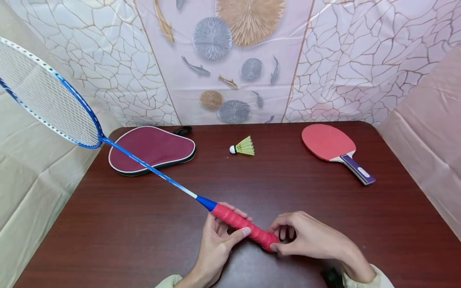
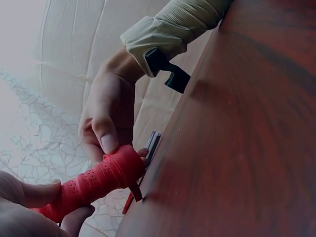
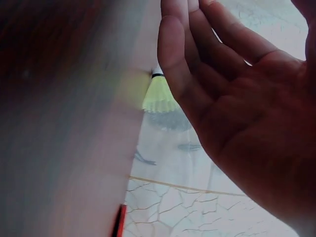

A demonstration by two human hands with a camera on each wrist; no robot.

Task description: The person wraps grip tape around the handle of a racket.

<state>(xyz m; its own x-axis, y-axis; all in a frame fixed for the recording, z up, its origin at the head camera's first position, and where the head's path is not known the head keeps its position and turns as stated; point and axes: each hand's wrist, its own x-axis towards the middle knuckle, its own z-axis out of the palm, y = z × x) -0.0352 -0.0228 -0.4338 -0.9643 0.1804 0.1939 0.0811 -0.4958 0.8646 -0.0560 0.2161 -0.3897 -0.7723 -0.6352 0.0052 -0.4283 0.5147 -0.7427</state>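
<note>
A blue and white badminton racket (image 1: 149,168) slants across the head view, its strung head at the upper left. Red perforated grip tape (image 2: 91,185) is wound in overlapping turns round its handle, and a short strip sticks out at the butt end in the left wrist view. My left hand (image 1: 216,246) holds the handle partway along, thumb on top and fingers behind. At the butt end, my right hand (image 1: 311,236) pinches the wrapped handle between thumb and fingers. The right wrist view shows that palm (image 3: 247,118) and curled fingers, but not the racket.
A maroon paddle case (image 1: 153,148) lies at the back left of the brown table (image 1: 144,240), below the racket shaft. A yellow shuttlecock (image 1: 243,147) lies at the back middle. The red table tennis paddle (image 1: 329,143) is at the back right. Patterned cloth hangs behind.
</note>
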